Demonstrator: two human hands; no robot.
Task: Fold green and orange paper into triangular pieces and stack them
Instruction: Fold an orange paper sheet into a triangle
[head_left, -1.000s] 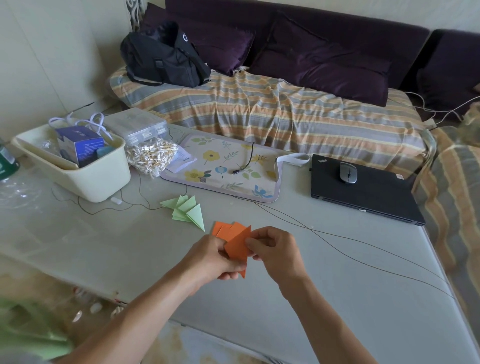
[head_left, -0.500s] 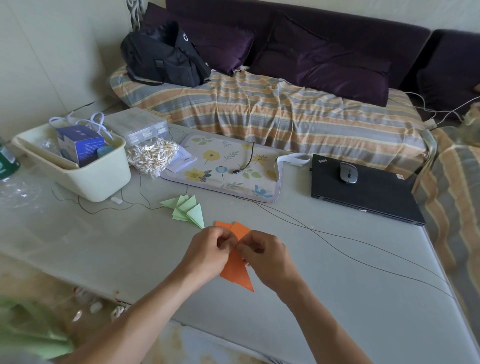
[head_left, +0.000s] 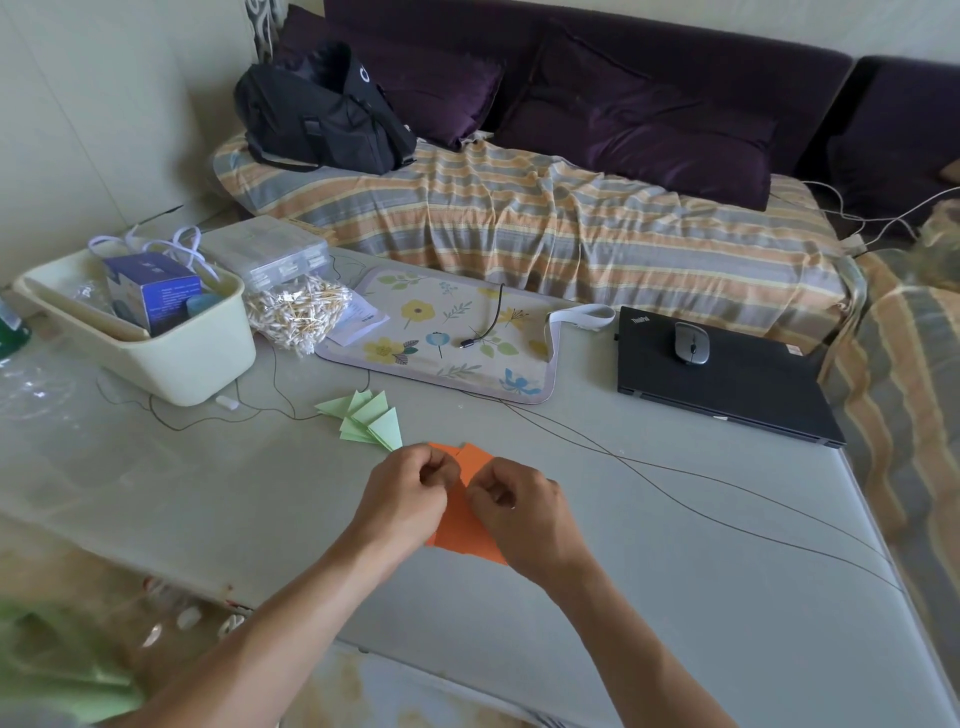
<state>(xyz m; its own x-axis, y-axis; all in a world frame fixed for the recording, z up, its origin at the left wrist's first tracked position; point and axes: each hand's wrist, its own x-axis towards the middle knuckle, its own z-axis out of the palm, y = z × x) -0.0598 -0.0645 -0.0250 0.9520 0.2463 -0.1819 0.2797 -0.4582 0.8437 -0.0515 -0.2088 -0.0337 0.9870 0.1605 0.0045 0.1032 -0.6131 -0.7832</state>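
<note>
L hand & R hand, fingers curled, both pinch the orange paper at its top, mid tabletop toward the near edge. Orange pieces just behind the hands. Green pieces fanned out beyond, touching each other. Bin at far left edge, laptop at far right.

1. The left hand is held knuckles-up near the middle of the scene, with its fingers curled inward and pinching.
2. The right hand sits just beside it on the right, its fingers curled the same way.
3. Both bare forearms come in from the near edge and converge toward the hands.
</note>
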